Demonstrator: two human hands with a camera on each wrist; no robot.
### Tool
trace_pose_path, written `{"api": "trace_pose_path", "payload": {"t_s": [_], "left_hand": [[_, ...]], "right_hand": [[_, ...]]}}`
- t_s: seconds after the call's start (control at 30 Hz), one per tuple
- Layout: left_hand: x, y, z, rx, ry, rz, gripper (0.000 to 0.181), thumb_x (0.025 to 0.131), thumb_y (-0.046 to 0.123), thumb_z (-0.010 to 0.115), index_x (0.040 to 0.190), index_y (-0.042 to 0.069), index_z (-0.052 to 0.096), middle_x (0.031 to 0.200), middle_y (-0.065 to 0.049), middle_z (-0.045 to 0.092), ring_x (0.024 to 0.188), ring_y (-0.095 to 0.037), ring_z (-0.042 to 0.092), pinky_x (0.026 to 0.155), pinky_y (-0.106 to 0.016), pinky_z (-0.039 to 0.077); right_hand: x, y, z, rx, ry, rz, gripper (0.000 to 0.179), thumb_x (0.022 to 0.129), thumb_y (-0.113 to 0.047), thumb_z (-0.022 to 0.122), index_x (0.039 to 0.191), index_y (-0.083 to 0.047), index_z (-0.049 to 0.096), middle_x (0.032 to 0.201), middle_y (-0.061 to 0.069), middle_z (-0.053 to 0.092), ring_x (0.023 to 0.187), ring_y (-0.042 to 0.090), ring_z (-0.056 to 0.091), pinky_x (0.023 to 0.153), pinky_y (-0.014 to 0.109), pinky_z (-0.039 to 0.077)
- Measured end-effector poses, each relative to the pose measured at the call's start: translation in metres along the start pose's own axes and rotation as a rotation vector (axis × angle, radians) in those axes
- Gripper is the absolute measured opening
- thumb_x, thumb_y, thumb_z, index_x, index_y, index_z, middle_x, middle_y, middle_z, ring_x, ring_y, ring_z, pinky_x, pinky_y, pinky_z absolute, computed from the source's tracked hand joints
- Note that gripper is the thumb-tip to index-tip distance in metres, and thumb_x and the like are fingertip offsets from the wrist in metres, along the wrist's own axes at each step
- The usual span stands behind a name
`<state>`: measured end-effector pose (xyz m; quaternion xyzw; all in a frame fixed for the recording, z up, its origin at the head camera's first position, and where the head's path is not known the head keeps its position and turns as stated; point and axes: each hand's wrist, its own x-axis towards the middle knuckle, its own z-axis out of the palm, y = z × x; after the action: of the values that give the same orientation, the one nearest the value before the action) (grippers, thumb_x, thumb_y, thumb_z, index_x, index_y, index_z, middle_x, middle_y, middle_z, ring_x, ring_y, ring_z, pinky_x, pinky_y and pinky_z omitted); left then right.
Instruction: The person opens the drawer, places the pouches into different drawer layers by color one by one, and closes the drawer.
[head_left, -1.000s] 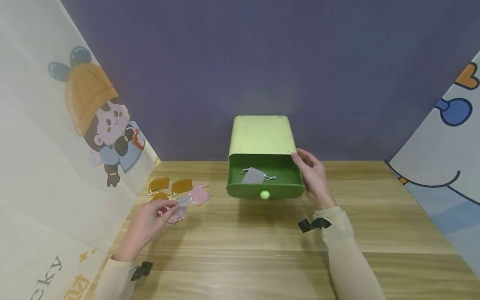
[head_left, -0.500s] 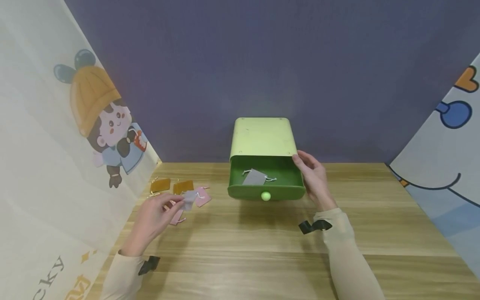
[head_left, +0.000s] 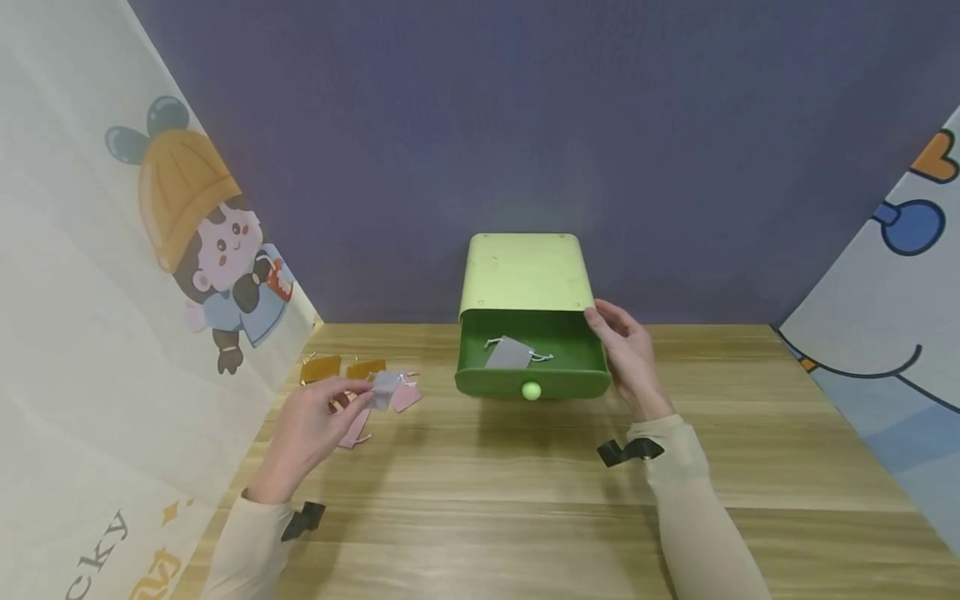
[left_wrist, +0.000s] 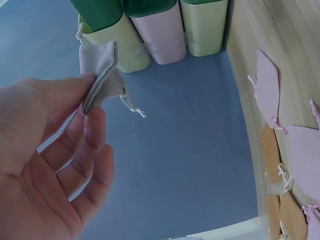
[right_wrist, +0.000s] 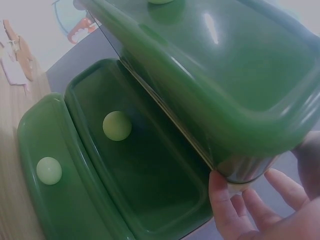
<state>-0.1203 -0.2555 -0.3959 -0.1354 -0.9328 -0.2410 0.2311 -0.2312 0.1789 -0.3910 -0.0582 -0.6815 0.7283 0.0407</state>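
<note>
My left hand (head_left: 311, 429) pinched a soft grey cloth pouch (head_left: 385, 389) above the table's (head_left: 525, 500) left edge. My right hand (head_left: 628, 358), fingers straight, pressed the smooth, rounded green drawer box (head_left: 525, 271).

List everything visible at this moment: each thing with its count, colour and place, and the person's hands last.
Drawer box: one, light green, back centre of table.
Open drawer: one, dark green with pale knob, pulled out toward the person.
Grey pouch in drawer: one, lying inside.
Held grey pouch: one, above the table's left side.
Pink pouches: at least two, table left.
Brown pouches: at least two, by left wall.
Table: wood-grain.
Left hand: pinches the held grey pouch.
Right hand: against the box's right side.
</note>
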Motion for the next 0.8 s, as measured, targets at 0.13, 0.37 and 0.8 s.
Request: {"api": "trace_pose_path", "payload": {"t_s": [0.13, 0.37, 0.8], "left_hand": [[0.002, 0.004, 0.000, -0.003, 0.002, 0.023, 0.012, 0.091, 0.016, 0.085, 0.103, 0.012, 0.085, 0.086, 0.002, 0.077, 0.069, -0.010, 0.066, 0.060, -0.026, 0.052], [0.008, 0.008, 0.000, -0.023, 0.037, 0.069, 0.011, 0.091, 0.015, 0.085, 0.102, 0.015, 0.085, 0.084, 0.005, 0.076, 0.067, -0.007, 0.062, 0.060, -0.025, 0.052], [0.020, 0.022, 0.000, -0.066, 0.040, 0.088, 0.011, 0.091, 0.014, 0.086, 0.102, 0.014, 0.085, 0.089, 0.002, 0.080, 0.068, -0.007, 0.064, 0.055, -0.023, 0.047]], "right_hand": [[-0.001, -0.001, 0.000, -0.017, -0.010, -0.008, 0.069, 0.100, -0.045, 0.074, 0.157, -0.014, 0.052, 0.154, 0.005, 0.055, 0.143, 0.018, 0.049, 0.127, 0.038, 0.036], [0.000, -0.001, 0.002, -0.008, -0.004, -0.011, 0.068, 0.100, -0.042, 0.074, 0.157, -0.012, 0.052, 0.158, 0.009, 0.053, 0.141, 0.018, 0.050, 0.127, 0.037, 0.037], [0.000, 0.000, 0.001, -0.008, 0.000, -0.005, 0.068, 0.101, -0.041, 0.074, 0.157, -0.012, 0.051, 0.161, 0.011, 0.051, 0.143, 0.019, 0.049, 0.127, 0.038, 0.036]]}}
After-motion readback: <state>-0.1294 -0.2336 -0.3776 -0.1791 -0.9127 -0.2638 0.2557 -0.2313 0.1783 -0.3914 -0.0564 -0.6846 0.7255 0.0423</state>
